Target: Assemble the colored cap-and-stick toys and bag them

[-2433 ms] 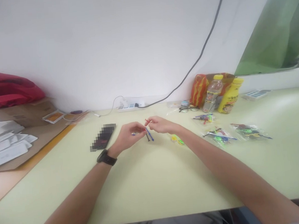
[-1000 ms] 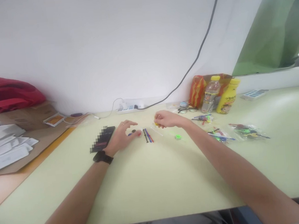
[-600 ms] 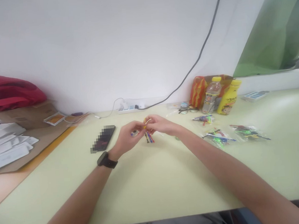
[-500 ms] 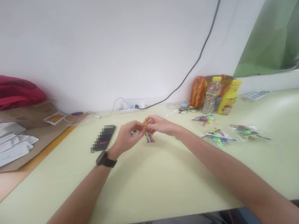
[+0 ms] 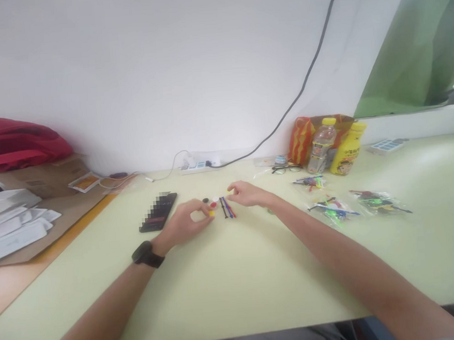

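Observation:
My left hand (image 5: 186,220) pinches a small yellow piece (image 5: 212,213) between thumb and forefinger, low over the table. Right by those fingertips lie a red disc (image 5: 213,205), a white disc (image 5: 215,199) and a black disc (image 5: 206,200). Thin plastic sticks rest side by side between the hands: a black stick (image 5: 223,207), a blue stick (image 5: 228,207) and a red stick (image 5: 232,212). My right hand (image 5: 248,193) is just beyond their right side, fingers curled together around a small yellow bit (image 5: 229,192), its shape hard to make out.
A phone (image 5: 158,212) lies left of my left hand. Clear bags of coloured plastic parts (image 5: 332,206) are on the right, with two bottles (image 5: 346,151), glasses (image 5: 286,169) and a snack bag (image 5: 300,139) behind. A power strip (image 5: 199,165) sits by the wall; papers (image 5: 15,226) on cardboard at left.
My hands were together over the sticks, fingers meeting at a yellow piece. They have parted, the left lower and leftward, the right rightward, so sticks and discs show.

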Demonstrator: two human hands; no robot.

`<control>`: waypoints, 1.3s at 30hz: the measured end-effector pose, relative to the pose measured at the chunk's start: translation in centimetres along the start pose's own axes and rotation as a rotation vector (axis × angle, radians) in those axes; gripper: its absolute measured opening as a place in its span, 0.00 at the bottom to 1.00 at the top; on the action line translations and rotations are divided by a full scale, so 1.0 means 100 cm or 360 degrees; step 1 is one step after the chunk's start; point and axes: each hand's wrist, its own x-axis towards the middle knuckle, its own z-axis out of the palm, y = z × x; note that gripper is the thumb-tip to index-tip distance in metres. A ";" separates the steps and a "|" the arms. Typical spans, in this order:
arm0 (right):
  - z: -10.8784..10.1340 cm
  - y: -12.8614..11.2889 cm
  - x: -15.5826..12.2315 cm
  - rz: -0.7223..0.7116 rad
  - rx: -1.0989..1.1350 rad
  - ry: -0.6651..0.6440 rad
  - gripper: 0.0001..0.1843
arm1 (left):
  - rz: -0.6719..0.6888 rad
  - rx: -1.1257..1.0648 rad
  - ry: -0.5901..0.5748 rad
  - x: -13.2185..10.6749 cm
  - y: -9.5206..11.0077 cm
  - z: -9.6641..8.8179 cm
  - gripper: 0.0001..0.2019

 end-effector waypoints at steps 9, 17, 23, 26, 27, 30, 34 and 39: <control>-0.070 0.026 -0.023 0.0274 -0.0599 -0.0432 0.17 | -0.0075 0.0315 -0.0004 -0.011 -0.032 -0.011 0.09; -0.073 0.028 -0.029 0.0270 -0.0520 -0.0765 0.07 | -0.0091 0.0186 0.0292 -0.007 -0.006 -0.002 0.11; -0.035 0.002 -0.021 -0.0241 0.0419 -0.0550 0.06 | -0.0023 -0.0094 0.0332 -0.006 0.027 0.016 0.15; -0.010 -0.011 -0.021 -0.0319 0.0699 -0.0601 0.09 | 0.0045 -0.0195 0.0332 -0.006 0.036 0.023 0.15; -0.004 -0.014 -0.021 -0.0320 0.0739 -0.0607 0.09 | 0.0074 -0.0191 0.0361 -0.006 0.037 0.025 0.13; 0.005 -0.021 -0.023 -0.0287 0.0798 -0.0554 0.06 | 0.0081 -0.0162 0.0404 -0.005 0.036 0.025 0.09; 0.007 -0.019 -0.024 -0.0278 0.0850 -0.0520 0.07 | -0.0007 -0.0213 0.0334 -0.005 0.033 0.021 0.07; 0.012 -0.013 -0.020 -0.0342 0.0864 -0.0562 0.10 | -0.0016 -0.0224 0.0306 -0.006 0.031 0.021 0.08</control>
